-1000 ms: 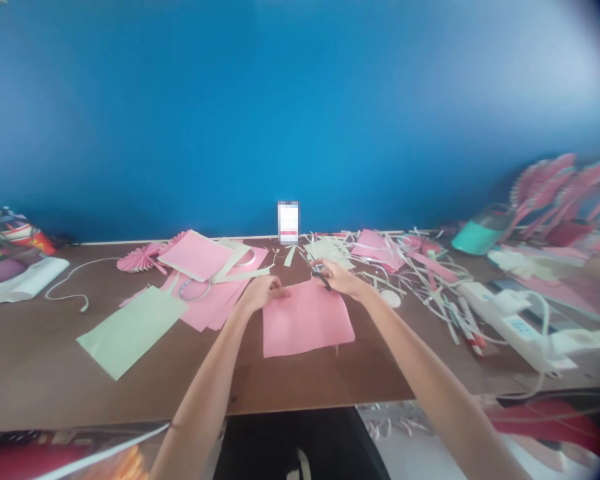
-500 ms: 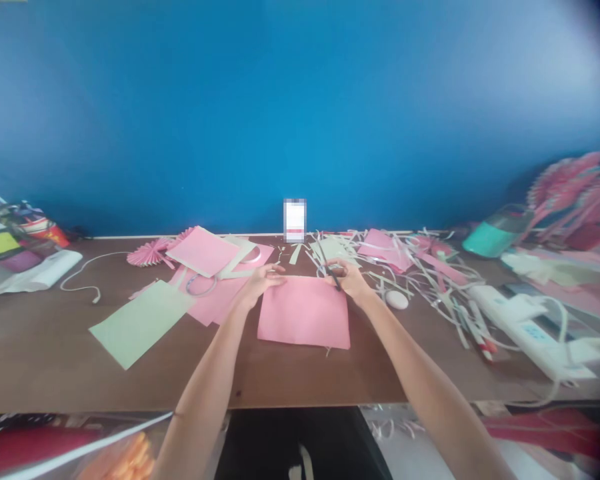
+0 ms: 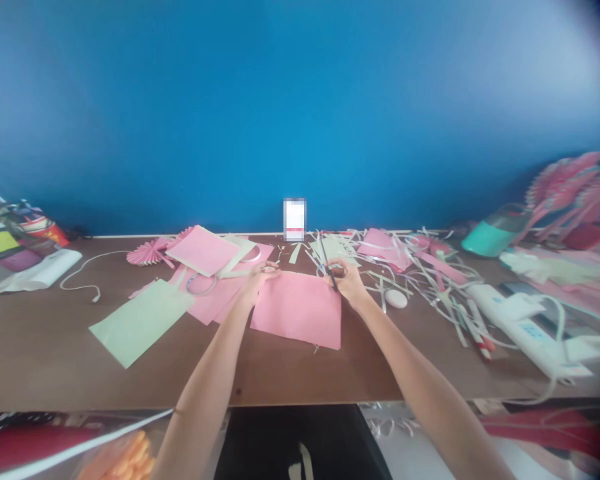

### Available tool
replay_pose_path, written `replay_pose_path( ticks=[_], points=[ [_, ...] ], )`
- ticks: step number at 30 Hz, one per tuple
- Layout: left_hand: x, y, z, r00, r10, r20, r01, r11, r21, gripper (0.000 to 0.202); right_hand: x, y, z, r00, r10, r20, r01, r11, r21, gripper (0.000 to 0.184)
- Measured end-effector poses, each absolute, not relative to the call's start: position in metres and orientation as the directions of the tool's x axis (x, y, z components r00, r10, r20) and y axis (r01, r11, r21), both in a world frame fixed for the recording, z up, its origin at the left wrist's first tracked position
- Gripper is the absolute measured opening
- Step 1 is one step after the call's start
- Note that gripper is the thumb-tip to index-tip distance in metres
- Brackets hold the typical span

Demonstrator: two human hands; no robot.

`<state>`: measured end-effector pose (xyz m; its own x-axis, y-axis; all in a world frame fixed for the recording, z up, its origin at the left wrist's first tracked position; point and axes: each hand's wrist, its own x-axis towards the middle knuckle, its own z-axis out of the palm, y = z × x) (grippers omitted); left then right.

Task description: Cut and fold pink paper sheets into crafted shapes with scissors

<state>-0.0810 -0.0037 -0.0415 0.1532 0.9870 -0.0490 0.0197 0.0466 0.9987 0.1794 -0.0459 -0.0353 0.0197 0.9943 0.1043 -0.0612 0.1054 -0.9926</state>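
Note:
A pink sheet of paper [image 3: 297, 310] lies on the brown table in front of me, slightly turned. My left hand [image 3: 263, 277] has its fingers closed at the sheet's upper left corner. By the upper right corner, my right hand [image 3: 347, 277] is closed around a thin dark stick-like tool [image 3: 333, 275], whose kind I cannot make out. The tool's lower end reaches down beside the sheet's right edge. A small scrap [image 3: 316, 348] shows at the sheet's near edge.
Pink and pale green sheets [image 3: 143, 323] lie left, with a tape roll [image 3: 201, 285] and a folded pink paper fan [image 3: 149, 252]. Paper strips [image 3: 430, 267], a white oval object [image 3: 396, 299] and a power strip [image 3: 530, 330] lie right. A phone-like screen [image 3: 295, 220] stands at the wall.
The pink sheet has shifted a little to the left and turned slightly. My left hand has moved slightly left with it; my right hand stays near the upper right corner.

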Motion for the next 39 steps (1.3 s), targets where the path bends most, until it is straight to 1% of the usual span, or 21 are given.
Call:
replay_pose_path(
  ticks=[2, 5, 7, 11, 14, 16, 18, 21, 24, 27, 33, 36, 39],
  points=[
    [-0.082, -0.002, -0.043, 0.182, 0.982, -0.055, 0.03, 0.05, 0.998, 0.031, 0.181, -0.046, -0.036, 0.02, 0.995, 0.096, -0.057, 0.097, -0.994, 0.039],
    [-0.084, -0.002, -0.041, 0.227, 0.972, -0.064, 0.039, 0.056, 0.998, 0.034, 0.183, -0.047, -0.035, -0.001, 0.998, 0.064, -0.031, 0.063, -0.998, 0.039],
    [-0.085, -0.002, -0.039, 0.233, 0.972, -0.043, 0.063, 0.029, 0.998, 0.034, 0.183, -0.049, -0.034, -0.017, 0.998, 0.052, 0.0, 0.052, -0.999, 0.037],
    [-0.084, -0.005, -0.037, 0.273, 0.962, -0.011, 0.134, -0.027, 0.991, 0.033, 0.186, -0.05, -0.033, 0.002, 0.994, 0.11, 0.009, 0.11, -0.994, 0.033],
    [-0.082, -0.007, -0.036, 0.3, 0.953, -0.037, 0.18, -0.019, 0.984, 0.035, 0.189, -0.047, -0.035, 0.016, 0.991, 0.132, 0.008, 0.132, -0.991, 0.034],
    [-0.082, -0.008, -0.035, 0.294, 0.954, -0.066, 0.2, 0.006, 0.98, 0.04, 0.191, -0.045, -0.037, 0.018, 0.991, 0.134, 0.011, 0.133, -0.991, 0.035],
    [-0.083, -0.009, -0.034, 0.286, 0.953, -0.098, 0.189, 0.044, 0.981, 0.049, 0.191, -0.045, -0.038, 0.012, 0.991, 0.133, 0.006, 0.133, -0.991, 0.036],
    [-0.085, -0.011, -0.033, 0.292, 0.945, -0.146, 0.122, 0.115, 0.986, 0.061, 0.191, -0.045, -0.038, 0.024, 0.988, 0.149, 0.011, 0.149, -0.989, 0.035],
    [-0.086, -0.012, -0.031, 0.298, 0.942, -0.152, 0.073, 0.136, 0.988, 0.061, 0.192, -0.046, -0.036, 0.067, 0.984, 0.166, 0.027, 0.165, -0.986, 0.033],
    [-0.086, -0.012, -0.031, 0.321, 0.941, -0.104, 0.093, 0.078, 0.993, 0.053, 0.193, -0.046, -0.036, 0.044, 0.985, 0.164, 0.051, 0.162, -0.985, 0.032],
    [-0.086, -0.006, -0.041, 0.287, 0.957, 0.054, 0.263, -0.133, 0.956, 0.033, 0.192, -0.049, -0.037, -0.149, 0.974, 0.169, 0.222, 0.199, -0.954, 0.031],
    [-0.088, 0.001, -0.045, 0.29, 0.945, 0.149, 0.305, -0.239, 0.922, 0.032, 0.197, -0.048, -0.037, -0.262, 0.957, 0.127, 0.297, 0.205, -0.933, 0.029],
    [-0.089, 0.004, -0.045, 0.292, 0.935, 0.202, 0.286, -0.287, 0.914, 0.033, 0.206, -0.046, -0.038, -0.343, 0.936, 0.077, 0.369, 0.21, -0.905, 0.033]
  ],
)
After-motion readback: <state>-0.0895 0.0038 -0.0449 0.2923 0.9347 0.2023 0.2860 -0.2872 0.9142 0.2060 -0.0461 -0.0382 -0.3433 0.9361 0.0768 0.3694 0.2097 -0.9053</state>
